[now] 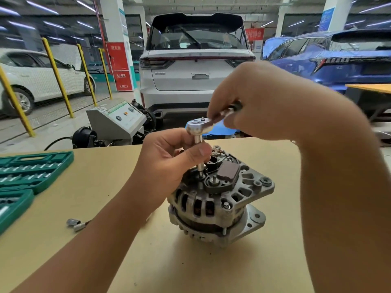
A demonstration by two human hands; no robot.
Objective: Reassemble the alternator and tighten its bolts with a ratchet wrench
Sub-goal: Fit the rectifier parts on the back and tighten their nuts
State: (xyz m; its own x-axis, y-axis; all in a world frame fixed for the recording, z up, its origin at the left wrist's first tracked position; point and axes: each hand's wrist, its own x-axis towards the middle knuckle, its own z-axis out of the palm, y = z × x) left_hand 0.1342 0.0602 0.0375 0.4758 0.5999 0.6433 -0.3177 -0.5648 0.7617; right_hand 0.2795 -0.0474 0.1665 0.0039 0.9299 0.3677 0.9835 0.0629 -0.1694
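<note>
A white car (196, 66) stands behind my table (105, 240), with a blue car (330, 58) to its right and another white car (38, 77) to the left past yellow posts (57, 75). A red sign (119, 66) on the pillar carries white writing too blurred for me to read. A grey control box (116, 121) sits just beyond the table's far edge.

The alternator (218, 197) stands on the table in front of me, its black rear plate facing up. At the left edge lies an open green tool case (27, 176), its slots filled with rows of silver sockets. Two small metal pieces (76, 224) lie loose on the table near it.

My right hand (264, 102) is raised above the alternator, fingers curled around the handle of the ratchet wrench (200, 125). My left hand (169, 163) pinches the upright extension bar (200, 153) below the wrench head, thumb across it; the bar's tip sits on a bolt on the alternator's top.
</note>
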